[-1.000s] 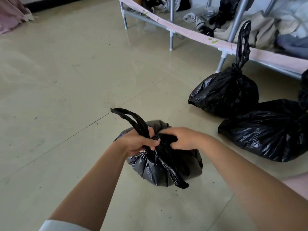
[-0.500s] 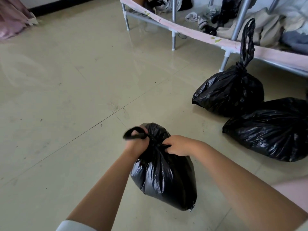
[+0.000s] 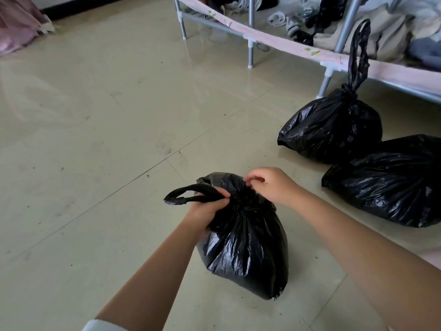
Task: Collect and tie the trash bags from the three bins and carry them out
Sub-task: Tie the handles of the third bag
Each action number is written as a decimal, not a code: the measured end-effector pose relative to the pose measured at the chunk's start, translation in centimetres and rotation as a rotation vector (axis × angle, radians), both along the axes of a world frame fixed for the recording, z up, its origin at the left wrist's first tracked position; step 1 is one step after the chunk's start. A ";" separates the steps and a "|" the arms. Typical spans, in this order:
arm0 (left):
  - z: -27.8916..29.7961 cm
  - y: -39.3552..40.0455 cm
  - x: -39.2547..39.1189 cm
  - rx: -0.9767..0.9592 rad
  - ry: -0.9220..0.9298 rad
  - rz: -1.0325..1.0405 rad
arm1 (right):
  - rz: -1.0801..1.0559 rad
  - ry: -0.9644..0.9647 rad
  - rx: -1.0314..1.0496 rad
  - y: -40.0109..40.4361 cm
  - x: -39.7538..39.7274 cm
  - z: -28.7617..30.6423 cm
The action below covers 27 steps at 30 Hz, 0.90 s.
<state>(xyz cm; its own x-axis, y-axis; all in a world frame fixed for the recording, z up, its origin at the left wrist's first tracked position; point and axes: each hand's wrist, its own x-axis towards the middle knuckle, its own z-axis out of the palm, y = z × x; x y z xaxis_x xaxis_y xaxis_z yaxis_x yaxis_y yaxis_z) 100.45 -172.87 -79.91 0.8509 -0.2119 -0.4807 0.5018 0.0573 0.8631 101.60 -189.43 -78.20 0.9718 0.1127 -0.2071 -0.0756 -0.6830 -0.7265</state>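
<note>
Left hand [image 3: 206, 209] grips the upright black trash bag's [image 3: 248, 244] neck, handle loop [image 3: 188, 194] pointing left; right hand [image 3: 269, 185] pinches the top.

No readable text, labels or nos. anywhere; shelf [image 3: 296, 47] clutter maybe too blurry to tell

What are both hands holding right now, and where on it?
Both hold the near trash bag at its gathered neck: the left hand grips the looped handle strip, the right hand pinches plastic at the top.
</note>
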 end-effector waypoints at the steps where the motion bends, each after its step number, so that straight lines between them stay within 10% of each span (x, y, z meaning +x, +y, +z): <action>1: -0.2 0.0 0.0 0.006 -0.019 0.029 | 0.016 0.012 0.049 0.2 0.0 -0.1; 12: -0.8 1.0 -0.3 0.184 -0.150 0.033 | 0.321 0.280 -0.046 1.9 0.6 -0.1; 19: -0.1 1.8 0.3 -0.087 0.036 0.120 | 0.168 -0.016 -0.114 1.2 0.2 0.0; 27: -1.1 3.6 -0.4 0.246 0.208 0.156 | 0.137 0.078 -0.283 -1.0 -1.5 -2.3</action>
<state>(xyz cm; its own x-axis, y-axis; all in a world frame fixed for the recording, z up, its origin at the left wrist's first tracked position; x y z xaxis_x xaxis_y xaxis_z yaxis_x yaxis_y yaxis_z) 100.06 -169.27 -80.97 0.7422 0.0561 -0.6678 0.6701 -0.0499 0.7406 100.09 -190.41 -80.54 0.9316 0.1683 -0.3220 -0.0171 -0.8649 -0.5016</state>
